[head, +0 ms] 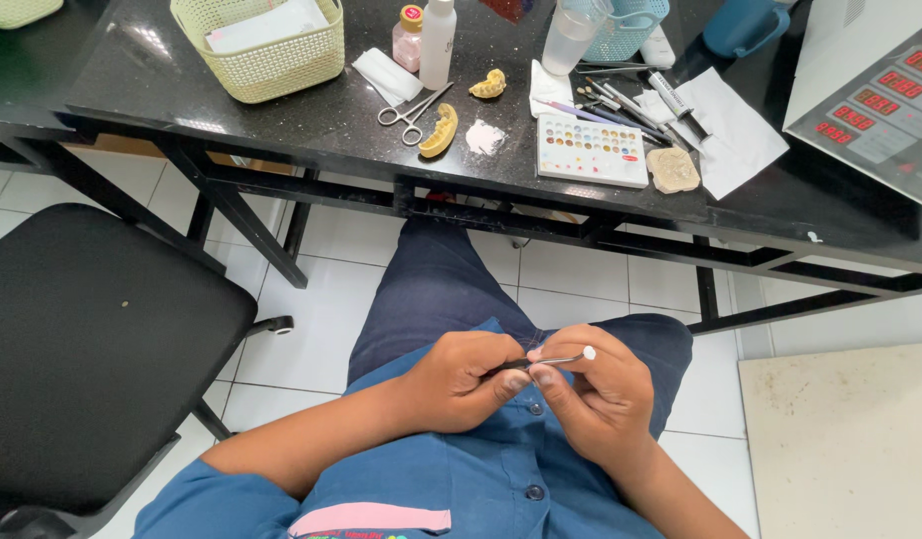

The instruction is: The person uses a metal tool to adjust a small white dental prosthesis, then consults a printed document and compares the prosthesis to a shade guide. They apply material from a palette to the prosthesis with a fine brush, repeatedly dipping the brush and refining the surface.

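Over the lap, the left hand (459, 381) pinched the dark handle of a slim metal instrument (546, 361); the right hand (603, 394) closed its fingers round the shaft, whose white tip perhaps carried a tooth; farther off, scissors (409, 111), a yellow dental cast (440, 130) and a palette (592, 151) lay on the black table (182, 100).

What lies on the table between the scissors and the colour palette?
In the head view, between the scissors and the colour palette lie a yellow dental cast and a small patch of white powder on the black table.
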